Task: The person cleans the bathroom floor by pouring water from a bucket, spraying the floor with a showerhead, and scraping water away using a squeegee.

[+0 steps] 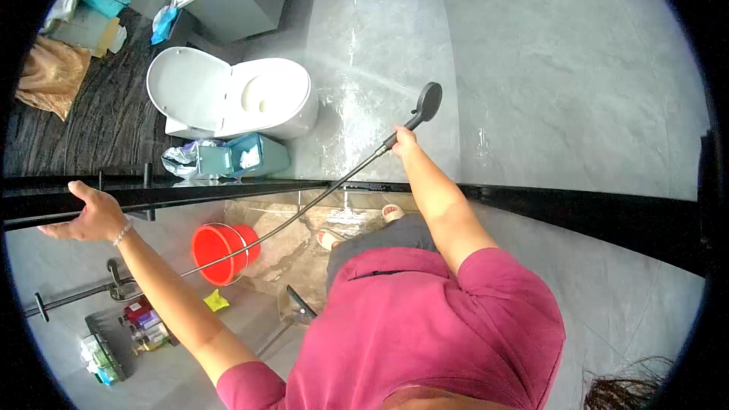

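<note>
My right hand is closed round the handle of a dark hand shower, just beyond the black door frame. A spray of water leaves its head toward the upper left, over the wet grey floor. From the handle the shower hose runs down left, past a red bucket, toward the wall fitting. Out at the left, my left hand has its fingers spread and nothing in it, close to the black frame. A bracelet circles that wrist.
A white toilet has its lid raised. Beside it stands a teal bin with its lid open. Bottles sit on a shelf at lower left. The black door frame crosses the view. A grey cabinet stands at the top.
</note>
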`<state>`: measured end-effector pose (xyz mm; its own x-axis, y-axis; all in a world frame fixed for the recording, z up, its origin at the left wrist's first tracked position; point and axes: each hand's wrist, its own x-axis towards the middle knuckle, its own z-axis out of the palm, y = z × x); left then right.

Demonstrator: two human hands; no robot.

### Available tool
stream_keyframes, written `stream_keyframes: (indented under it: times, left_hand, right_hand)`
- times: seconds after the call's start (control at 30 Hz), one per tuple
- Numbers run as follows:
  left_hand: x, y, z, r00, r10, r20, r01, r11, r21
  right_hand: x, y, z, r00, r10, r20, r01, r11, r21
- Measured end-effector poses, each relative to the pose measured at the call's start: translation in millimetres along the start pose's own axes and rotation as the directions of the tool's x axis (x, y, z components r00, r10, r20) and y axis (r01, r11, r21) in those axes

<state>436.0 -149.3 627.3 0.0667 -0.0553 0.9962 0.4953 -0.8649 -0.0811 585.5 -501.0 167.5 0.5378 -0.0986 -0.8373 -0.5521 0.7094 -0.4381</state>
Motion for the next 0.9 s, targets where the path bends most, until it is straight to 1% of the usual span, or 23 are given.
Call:
stream_keyframes:
  times: [0.03, 0.07, 0.13, 0.17, 0.2, 0.23, 0.27, 0.3, 0.4, 0.43, 0.47, 0.53, 0.57, 0.63, 0.67, 0.7, 0.73, 0.77, 0.8, 0.83, 0.9]
  left_hand:
    - [0.4, 3.3, -1.5, 0.999, -0.04, 0.026, 0.041, 0.998, -0.046]
    - [-0.3, -2.0, 0.7, 0.998, -0.063, 0.018, 0.064, 0.994, -0.089]
    - [2.2, 3.2, -3.6, 0.999, -0.046, 0.016, 0.047, 0.996, -0.081]
    - [2.7, 5.1, -5.1, 0.999, -0.031, 0.022, 0.033, 0.997, -0.072]
    - [2.3, 3.7, -4.0, 0.999, -0.048, 0.023, 0.048, 0.999, -0.009]
    - [2.2, 3.9, -3.5, 0.999, -0.047, 0.018, 0.047, 0.999, -0.007]
    - [1.7, 5.5, -3.8, 0.998, -0.058, 0.014, 0.059, 0.997, -0.054]
    - [1.8, 8.8, -5.5, 0.997, -0.07, 0.011, 0.071, 0.992, -0.101]
    - [3.5, 10.0, -7.7, 1.0, -0.027, 0.016, 0.027, 1.0, -0.01]
    - [3.1, 8.4, -7.6, 1.0, 0.002, 0.012, -0.002, 0.999, 0.033]
    - [2.3, 7.4, -7.5, 1.0, 0.001, 0.013, -0.001, 0.999, 0.034]
    - [1.3, 5.8, -5.7, 1.0, -0.024, 0.014, 0.025, 0.999, -0.048]
    - [1.7, 6.7, -3.2, 1.0, -0.025, 0.016, 0.025, 0.999, -0.046]
    - [1.9, 9.6, -2.0, 0.997, -0.081, 0.012, 0.081, 0.986, -0.145]
    - [2.1, 1.6, 1.1, 1.0, -0.001, -0.005, 0.0, 0.996, -0.087]
    - [1.4, 1.4, 0.3, 1.0, -0.002, 0.001, 0.002, 0.996, -0.094]
    - [0.7, 2.7, -1.2, 0.999, -0.027, 0.018, 0.028, 0.999, -0.029]
    - [0.5, 4.2, -1.3, 0.998, -0.055, 0.034, 0.054, 0.998, 0.036]
    - [2.0, 12.4, -4.3, 0.987, -0.152, 0.054, 0.156, 0.984, -0.083]
    - [-0.5, 1.1, 0.0, 0.998, -0.054, 0.024, 0.054, 0.999, 0.001]
    - [-1.3, -0.1, -0.4, 0.998, -0.049, 0.029, 0.047, 0.996, 0.07]
  right_hand:
    - [6.0, -1.3, 6.7, 1.0, -0.002, 0.007, 0.002, 1.0, 0.005]
    - [8.7, -2.9, 15.5, 1.0, -0.017, 0.026, 0.017, 1.0, -0.021]
    - [3.0, -7.4, 27.8, 0.998, -0.029, 0.052, 0.031, 0.999, -0.042]
    - [0.9, -10.0, 33.4, 0.998, -0.014, 0.063, 0.015, 1.0, -0.019]
    - [-4.6, -13.8, 39.8, 0.997, 0.0, 0.074, 0.0, 1.0, 0.002]
    - [-8.7, -16.3, 45.1, 0.996, 0.015, 0.084, -0.017, 1.0, 0.022]
    - [20.2, -7.6, 46.0, 0.994, -0.01, 0.107, 0.012, 1.0, -0.019]
    - [20.0, -10.0, 49.0, 0.996, -0.023, 0.081, 0.029, 0.997, -0.077]
    - [16.3, -14.5, 55.4, 0.992, -0.045, 0.118, 0.055, 0.995, -0.084]
    - [14.1, -16.9, 56.4, 0.992, -0.029, 0.122, 0.04, 0.995, -0.092]
    - [11.7, -18.9, 56.7, 0.992, -0.013, 0.125, 0.026, 0.995, -0.101]
    - [16.1, -20.1, 55.5, 0.995, -0.02, 0.095, 0.032, 0.991, -0.131]
    - [19.2, -21.4, 57.2, 0.997, -0.029, 0.067, 0.039, 0.987, -0.159]
    - [18.2, -23.7, 52.4, 0.997, -0.037, 0.072, 0.05, 0.981, -0.188]
    - [23.7, -23.1, 48.9, 0.998, -0.058, 0.009, 0.059, 0.981, -0.183]
    - [26.1, -24.3, 44.7, 0.995, -0.079, -0.055, 0.068, 0.982, -0.178]
    - [28.1, -25.0, 37.5, 0.981, -0.09, -0.171, 0.064, 0.986, -0.153]
    - [29.5, -24.9, 30.4, 0.962, -0.128, -0.242, 0.096, 0.986, -0.14]
    - [29.7, -25.9, 22.5, 0.931, -0.109, -0.347, 0.075, 0.991, -0.111]
    - [29.8, -26.5, 14.3, 0.891, -0.088, -0.446, 0.058, 0.995, -0.08]
    - [28.3, -22.3, -7.8, 0.861, -0.113, -0.495, 0.157, 0.986, 0.048]
